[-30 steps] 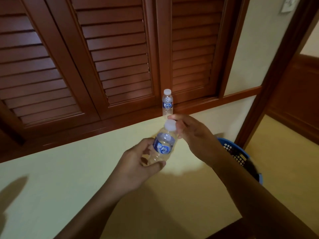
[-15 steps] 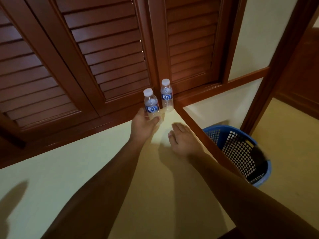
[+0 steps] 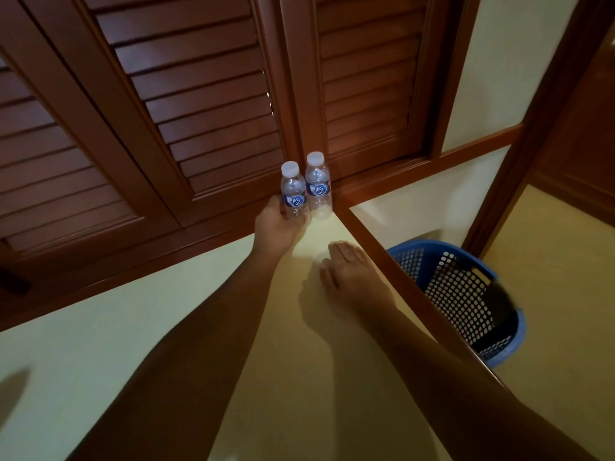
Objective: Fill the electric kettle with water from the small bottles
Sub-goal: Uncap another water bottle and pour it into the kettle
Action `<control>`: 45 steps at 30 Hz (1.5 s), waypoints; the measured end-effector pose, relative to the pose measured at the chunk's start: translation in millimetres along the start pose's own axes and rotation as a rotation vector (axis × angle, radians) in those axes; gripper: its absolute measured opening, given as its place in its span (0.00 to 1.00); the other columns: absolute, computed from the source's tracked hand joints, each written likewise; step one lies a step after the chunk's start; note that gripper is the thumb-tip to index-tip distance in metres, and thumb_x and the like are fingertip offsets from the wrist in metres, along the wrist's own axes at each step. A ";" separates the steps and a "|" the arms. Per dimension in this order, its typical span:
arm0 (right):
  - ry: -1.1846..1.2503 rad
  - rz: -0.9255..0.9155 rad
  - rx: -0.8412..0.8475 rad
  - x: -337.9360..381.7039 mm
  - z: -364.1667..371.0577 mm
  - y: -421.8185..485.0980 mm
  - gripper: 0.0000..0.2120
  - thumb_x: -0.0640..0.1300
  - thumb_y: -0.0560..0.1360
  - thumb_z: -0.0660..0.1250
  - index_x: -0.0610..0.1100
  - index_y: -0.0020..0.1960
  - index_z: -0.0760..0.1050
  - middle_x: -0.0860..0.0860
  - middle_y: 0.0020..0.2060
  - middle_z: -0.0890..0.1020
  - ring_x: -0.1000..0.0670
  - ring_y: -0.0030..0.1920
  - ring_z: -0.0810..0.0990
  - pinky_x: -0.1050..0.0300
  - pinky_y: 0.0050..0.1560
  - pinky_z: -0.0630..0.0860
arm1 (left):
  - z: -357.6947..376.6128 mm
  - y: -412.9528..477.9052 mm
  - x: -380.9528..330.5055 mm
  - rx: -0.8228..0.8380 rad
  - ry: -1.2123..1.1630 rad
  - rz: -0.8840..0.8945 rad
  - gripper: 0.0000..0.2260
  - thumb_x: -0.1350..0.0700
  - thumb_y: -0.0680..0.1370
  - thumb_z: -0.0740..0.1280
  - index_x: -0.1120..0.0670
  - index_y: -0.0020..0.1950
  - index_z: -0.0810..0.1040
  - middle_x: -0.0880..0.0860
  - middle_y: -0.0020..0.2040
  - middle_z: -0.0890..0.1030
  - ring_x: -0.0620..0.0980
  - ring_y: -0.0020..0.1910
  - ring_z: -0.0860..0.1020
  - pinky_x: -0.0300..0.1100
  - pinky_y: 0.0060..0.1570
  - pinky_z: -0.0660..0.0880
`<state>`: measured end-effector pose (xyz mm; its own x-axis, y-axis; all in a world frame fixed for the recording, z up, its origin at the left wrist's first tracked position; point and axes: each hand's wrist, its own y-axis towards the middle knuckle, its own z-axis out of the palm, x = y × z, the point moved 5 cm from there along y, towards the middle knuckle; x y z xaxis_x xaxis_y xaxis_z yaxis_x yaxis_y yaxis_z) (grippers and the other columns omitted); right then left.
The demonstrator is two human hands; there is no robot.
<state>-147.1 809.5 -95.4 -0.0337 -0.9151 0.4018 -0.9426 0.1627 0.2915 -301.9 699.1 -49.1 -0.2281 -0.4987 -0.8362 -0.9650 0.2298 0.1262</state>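
Observation:
Two small clear water bottles with white caps and blue labels stand side by side at the back of a pale yellow counter (image 3: 166, 327), against brown louvred shutters. My left hand (image 3: 278, 224) is wrapped around the base of the left bottle (image 3: 293, 191). The right bottle (image 3: 318, 188) stands free, touching or nearly touching the left one. My right hand (image 3: 349, 271) lies flat on the counter, palm down, fingers together, holding nothing. No electric kettle is in view.
The louvred shutters (image 3: 199, 94) close off the back. A wooden edge strip (image 3: 392, 257) bounds the counter on the right. Below it on the floor stands a blue perforated plastic basket (image 3: 466, 294) with something dark inside.
A second ago both hands held a capped bottle in the air, right fingers on its cap. My left hand has since carried it back beside the other bottle; my right hand dropped flat onto the counter.

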 end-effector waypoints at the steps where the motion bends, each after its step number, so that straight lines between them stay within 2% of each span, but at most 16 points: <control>1: 0.002 -0.001 -0.002 0.2 -0.4 0.3 0.28 0.54 0.83 0.51 0.34 0.71 0.72 0.37 0.67 0.77 0.39 0.70 0.74 0.44 0.75 0.66 | -0.1 0.1 -0.9 0.005 -0.001 -0.007 0.21 0.53 0.76 0.78 0.54 0.66 0.77 0.52 0.60 0.85 0.53 0.58 0.83 0.50 0.59 0.80; 3: 0.007 -0.004 0.011 0.0 0.3 0.6 0.29 0.54 0.83 0.48 0.35 0.71 0.71 0.37 0.68 0.77 0.40 0.71 0.73 0.44 0.75 0.65 | -0.1 0.2 -1.2 0.023 0.000 -0.024 0.22 0.53 0.76 0.78 0.54 0.68 0.77 0.52 0.62 0.84 0.52 0.59 0.82 0.50 0.60 0.79; 6: 0.024 0.008 0.036 -0.6 2.1 2.7 0.31 0.55 0.83 0.44 0.37 0.74 0.68 0.40 0.72 0.74 0.44 0.75 0.68 0.48 0.78 0.58 | -4.1 -4.1 -1.7 0.031 -0.028 -0.055 0.24 0.53 0.75 0.79 0.54 0.69 0.77 0.51 0.62 0.84 0.52 0.61 0.82 0.52 0.63 0.79; 9: 0.083 0.039 0.051 0.6 0.0 3.7 0.26 0.52 0.84 0.48 0.39 0.77 0.65 0.43 0.75 0.70 0.47 0.78 0.63 0.51 0.79 0.52 | -17.3 -23.4 -5.3 0.015 -0.067 -0.073 0.25 0.52 0.75 0.78 0.54 0.70 0.76 0.47 0.58 0.81 0.50 0.61 0.81 0.52 0.65 0.78; 12: 0.098 -0.012 0.037 6.7 -5.6 0.5 0.27 0.51 0.83 0.49 0.40 0.76 0.67 0.44 0.74 0.71 0.47 0.77 0.64 0.49 0.79 0.55 | -37.1 -61.6 -5.1 0.003 -0.055 -0.055 0.25 0.53 0.77 0.76 0.53 0.72 0.75 0.48 0.55 0.79 0.53 0.60 0.82 0.51 0.65 0.78; 15: 0.138 -0.074 0.021 16.1 -12.8 -6.4 0.25 0.51 0.82 0.52 0.40 0.75 0.70 0.46 0.73 0.74 0.49 0.76 0.66 0.48 0.78 0.58 | -69.2 -114.1 4.2 -0.010 -0.100 -0.045 0.15 0.57 0.78 0.76 0.44 0.60 0.78 0.43 0.50 0.81 0.49 0.55 0.82 0.41 0.62 0.77; 17: 0.180 -0.120 0.002 31.5 -17.0 -13.0 0.23 0.51 0.83 0.55 0.41 0.73 0.72 0.47 0.71 0.75 0.50 0.74 0.68 0.48 0.78 0.59 | -96.1 -151.9 12.9 -0.031 -0.207 -0.049 0.17 0.62 0.79 0.74 0.41 0.55 0.77 0.42 0.50 0.81 0.42 0.50 0.81 0.31 0.55 0.76; 20: 0.335 -0.197 0.041 84.2 -13.2 -27.8 0.19 0.48 0.84 0.61 0.45 0.73 0.72 0.51 0.72 0.74 0.52 0.74 0.69 0.52 0.77 0.61 | -139.3 -210.4 27.5 -0.089 -0.283 -0.102 0.15 0.67 0.80 0.71 0.47 0.59 0.78 0.44 0.50 0.81 0.33 0.45 0.80 0.27 0.49 0.76; 22: 0.439 -0.278 0.128 136.3 -1.0 -42.5 0.20 0.46 0.84 0.61 0.47 0.75 0.71 0.55 0.72 0.73 0.56 0.74 0.67 0.60 0.76 0.60 | -165.3 -243.4 46.5 -0.173 -0.295 -0.121 0.16 0.72 0.80 0.67 0.51 0.57 0.79 0.51 0.48 0.82 0.34 0.45 0.81 0.27 0.52 0.75; 23: 0.490 -0.316 0.166 162.6 6.8 -51.0 0.19 0.45 0.84 0.61 0.48 0.75 0.70 0.56 0.72 0.72 0.58 0.74 0.67 0.62 0.75 0.60 | -177.8 -258.9 57.9 -0.221 -0.280 -0.144 0.17 0.71 0.80 0.67 0.50 0.58 0.79 0.51 0.49 0.84 0.36 0.48 0.83 0.28 0.54 0.75; 25: 0.586 -0.367 0.211 211.0 20.8 -67.8 0.19 0.43 0.84 0.61 0.48 0.74 0.71 0.57 0.70 0.74 0.60 0.72 0.69 0.64 0.73 0.63 | -202.8 -290.0 75.3 -0.322 -0.279 -0.182 0.16 0.66 0.81 0.68 0.47 0.61 0.80 0.46 0.51 0.86 0.41 0.54 0.85 0.29 0.55 0.76; 27: 0.671 -0.387 0.258 253.2 33.3 -83.4 0.18 0.42 0.83 0.61 0.48 0.73 0.73 0.57 0.68 0.76 0.63 0.69 0.71 0.66 0.70 0.65 | -231.7 -323.0 90.0 -0.442 -0.325 -0.211 0.16 0.65 0.82 0.68 0.46 0.62 0.80 0.42 0.51 0.87 0.42 0.55 0.85 0.30 0.55 0.77; 32: 0.827 -0.490 0.397 342.4 53.0 -135.3 0.17 0.39 0.83 0.61 0.47 0.70 0.75 0.60 0.62 0.79 0.62 0.65 0.75 0.62 0.65 0.72 | -293.7 -414.5 121.1 -0.674 -0.328 -0.292 0.18 0.68 0.81 0.69 0.47 0.64 0.81 0.46 0.56 0.87 0.43 0.59 0.84 0.38 0.63 0.79; 38: 0.954 -0.634 0.561 438.2 66.8 -219.3 0.16 0.40 0.83 0.62 0.48 0.68 0.77 0.63 0.59 0.81 0.63 0.59 0.79 0.72 0.57 0.72 | -361.0 -520.0 146.4 -0.884 -0.253 -0.333 0.16 0.66 0.81 0.70 0.47 0.63 0.82 0.45 0.56 0.87 0.44 0.60 0.84 0.43 0.64 0.78; 41: 0.998 -0.654 0.621 480.0 78.1 -254.5 0.15 0.44 0.83 0.62 0.49 0.68 0.77 0.63 0.61 0.81 0.64 0.63 0.77 0.71 0.61 0.71 | -398.7 -564.6 160.3 -0.924 -0.215 -0.346 0.16 0.65 0.81 0.70 0.46 0.63 0.82 0.46 0.56 0.87 0.45 0.60 0.84 0.45 0.63 0.79; 45: 1.022 -0.673 0.613 538.6 96.3 -290.7 0.16 0.46 0.82 0.61 0.48 0.68 0.78 0.61 0.62 0.81 0.61 0.65 0.77 0.67 0.63 0.72 | -454.7 -605.5 186.4 -0.921 -0.173 -0.351 0.15 0.64 0.82 0.70 0.46 0.63 0.82 0.44 0.55 0.87 0.42 0.59 0.84 0.39 0.61 0.80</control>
<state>76.7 233.8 -47.4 0.4913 -0.0311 0.8704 -0.6832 -0.6336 0.3630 181.1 87.0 -38.7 0.0400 -0.2688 -0.9624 -0.7147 -0.6808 0.1604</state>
